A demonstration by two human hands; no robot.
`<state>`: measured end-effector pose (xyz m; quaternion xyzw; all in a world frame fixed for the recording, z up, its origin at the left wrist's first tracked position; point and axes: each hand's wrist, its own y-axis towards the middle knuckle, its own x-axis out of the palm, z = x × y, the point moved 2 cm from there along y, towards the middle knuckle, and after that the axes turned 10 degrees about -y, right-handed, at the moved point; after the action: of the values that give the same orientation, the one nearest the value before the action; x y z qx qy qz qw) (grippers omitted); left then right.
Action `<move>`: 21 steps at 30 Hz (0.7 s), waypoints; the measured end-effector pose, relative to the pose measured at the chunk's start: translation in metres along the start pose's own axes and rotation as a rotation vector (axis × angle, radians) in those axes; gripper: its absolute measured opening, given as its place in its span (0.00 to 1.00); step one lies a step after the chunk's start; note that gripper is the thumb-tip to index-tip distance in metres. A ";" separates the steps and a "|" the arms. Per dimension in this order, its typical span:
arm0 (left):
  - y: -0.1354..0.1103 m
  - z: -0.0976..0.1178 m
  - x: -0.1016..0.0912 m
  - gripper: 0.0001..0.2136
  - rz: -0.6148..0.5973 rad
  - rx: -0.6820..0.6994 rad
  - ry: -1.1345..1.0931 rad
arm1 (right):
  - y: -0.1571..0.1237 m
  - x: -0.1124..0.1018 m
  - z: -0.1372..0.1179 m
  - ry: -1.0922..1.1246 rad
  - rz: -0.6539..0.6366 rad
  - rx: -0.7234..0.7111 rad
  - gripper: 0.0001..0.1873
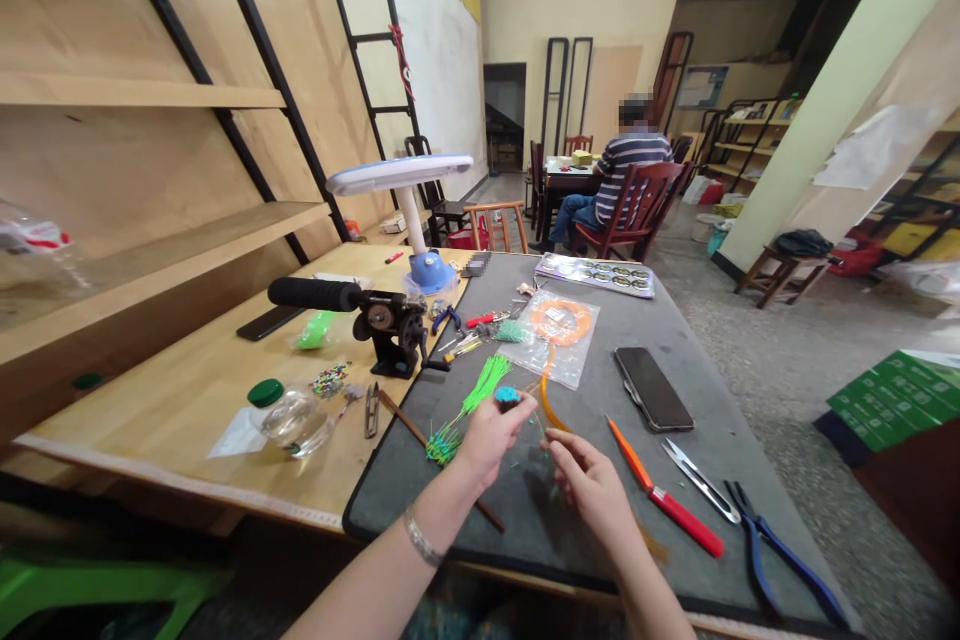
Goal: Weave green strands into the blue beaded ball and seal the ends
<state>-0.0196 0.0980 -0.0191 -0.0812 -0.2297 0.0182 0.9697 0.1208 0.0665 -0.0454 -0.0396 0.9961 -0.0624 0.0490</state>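
My left hand (487, 440), with a bracelet at the wrist, is closed on a small bright-blue clump (506, 394) with a dark side. Its exact kind is too small to tell. A thin strand (539, 422) runs from there towards my right hand (586, 475), whose thumb and fingers pinch its end. Just beyond the left hand lies a bundle of bright green strands (486, 382). A green and blue tangle of strands (443, 443) sits left of it. An orange tube (553, 402) curves on the mat behind the hands.
At right lie a phone (655, 388), an orange-red knife (664, 490), thread snips (701, 480) and blue-handled pliers (784, 560). A black hand-cranked device (394, 332), a bottle (298, 420) and a lamp (431, 270) stand left. A person (634, 165) sits far behind.
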 end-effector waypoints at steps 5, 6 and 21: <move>-0.028 0.000 0.003 0.13 -0.090 0.100 0.103 | -0.008 0.012 -0.009 0.085 -0.076 -0.052 0.28; -0.031 0.000 0.003 0.12 -0.105 0.120 0.125 | -0.009 0.015 -0.008 0.075 -0.080 -0.046 0.26; 0.030 -0.016 -0.027 0.03 -0.084 0.316 0.918 | -0.016 0.014 0.036 0.017 0.050 -0.035 0.23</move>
<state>-0.0365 0.1227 -0.0504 0.0766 0.2240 -0.0240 0.9713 0.1120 0.0448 -0.0805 -0.0152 0.9981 -0.0440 0.0416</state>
